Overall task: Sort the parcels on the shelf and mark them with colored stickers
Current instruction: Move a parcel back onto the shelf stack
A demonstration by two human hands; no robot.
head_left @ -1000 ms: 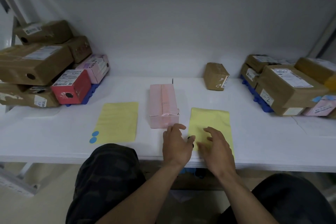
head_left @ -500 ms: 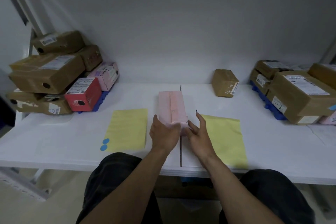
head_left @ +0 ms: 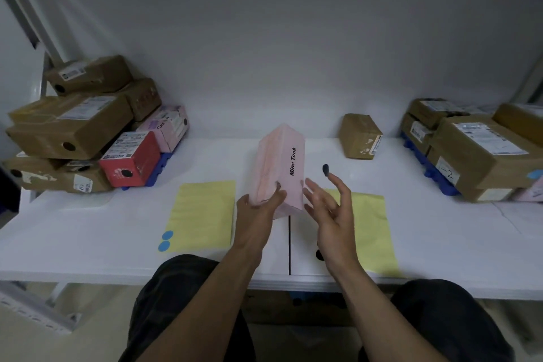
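Left grip [head_left: 256, 214] has tipped the pink parcel [head_left: 283, 167] up.

The person wears dark trousers [head_left: 458, 332]. The left leg [head_left: 176, 297], below the left grip [head_left: 258, 214], has a faint blotchy pattern. The right leg [head_left: 426, 308], below the right grip [head_left: 332, 214], looks plain dark. Both arms [head_left: 223, 288] are bare behind the grips.

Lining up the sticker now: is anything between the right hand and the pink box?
Nothing visible. The right hand, open with a dark sticker on a fingertip, is just right of the pink box, which the left hand grips at its near end, tilted.
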